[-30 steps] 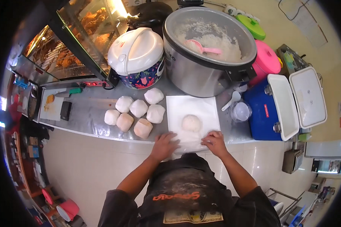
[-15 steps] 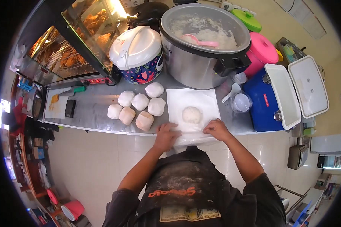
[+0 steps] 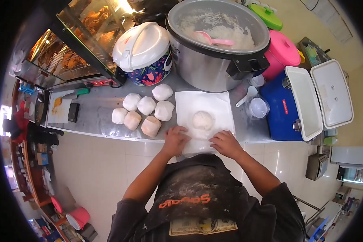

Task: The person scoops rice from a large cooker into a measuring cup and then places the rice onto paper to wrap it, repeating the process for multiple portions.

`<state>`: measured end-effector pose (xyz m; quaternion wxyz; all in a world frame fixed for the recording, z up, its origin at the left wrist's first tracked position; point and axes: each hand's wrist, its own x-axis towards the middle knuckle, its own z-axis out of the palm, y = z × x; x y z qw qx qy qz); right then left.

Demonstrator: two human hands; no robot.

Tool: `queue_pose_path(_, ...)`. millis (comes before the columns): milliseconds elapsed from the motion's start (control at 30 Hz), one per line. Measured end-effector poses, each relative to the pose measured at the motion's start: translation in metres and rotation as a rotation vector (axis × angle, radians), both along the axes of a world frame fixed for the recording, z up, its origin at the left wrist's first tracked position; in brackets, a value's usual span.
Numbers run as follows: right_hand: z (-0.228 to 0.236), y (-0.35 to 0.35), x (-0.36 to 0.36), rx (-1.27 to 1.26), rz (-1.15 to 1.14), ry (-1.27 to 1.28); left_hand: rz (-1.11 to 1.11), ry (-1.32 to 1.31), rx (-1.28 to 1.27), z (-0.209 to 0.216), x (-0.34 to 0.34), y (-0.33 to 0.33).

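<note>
A rounded mound of rice (image 3: 203, 120) sits on a white sheet of wrapping paper (image 3: 186, 101) at the counter's front edge. At the sheet's near left side, my left hand (image 3: 176, 141) has its fingers curled onto the paper. My right hand (image 3: 226, 144) grips the near right part, fingers bent and close together. Between the hands the near end of the sheet looks glossy and creased, just in front of the rice. To the left lie several wrapped white bundles (image 3: 147, 105), two of them with a brownish tint.
Behind the paper stands a large rice cooker (image 3: 205, 72) with a pink scoop (image 3: 222, 42) in its rice. A patterned lidded pot (image 3: 149, 72) and a heated display case (image 3: 80, 44) are left. Right are plastic cups (image 3: 258, 108) and an open blue cooler box (image 3: 276, 105).
My right hand has moved left and slightly down along the sheet's near end, closer to my left hand. The view has shifted slightly. The rice remains on the paper.
</note>
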<state>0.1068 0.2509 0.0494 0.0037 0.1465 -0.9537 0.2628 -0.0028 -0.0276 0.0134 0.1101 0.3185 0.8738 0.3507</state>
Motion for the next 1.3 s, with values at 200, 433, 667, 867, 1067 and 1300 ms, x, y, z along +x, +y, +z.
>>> queue_pose_path(200, -0.01, -0.002, 0.004, 0.02, -0.043, -0.009, -0.006, -0.058, 0.0, 0.01, -0.006, 0.005)
queue_pose_path(433, 0.004, -0.002, -0.021, -0.258, -0.263, -0.562, -0.002, -0.062, 0.004, 0.004, -0.007, 0.005)
queue_pose_path(667, -0.001, 0.014, -0.031, -0.435, -0.321, -0.57, 0.099, 0.0, 0.053, 0.009, -0.004, 0.018)
queue_pose_path(867, 0.022, 0.008, -0.019, 0.109, -0.236, -0.112, -0.098, 0.405, -0.07, 0.013, -0.003, 0.011)
queue_pose_path(1067, 0.011, 0.031, 0.024, 0.123, -0.146, -0.078, -0.261, 0.271, -0.022, 0.028, -0.004, -0.015)
queue_pose_path(1300, 0.032, 0.019, 0.034, -0.402, -0.438, -0.306, 0.083, -0.647, 0.207, 0.041, -0.009, -0.024)
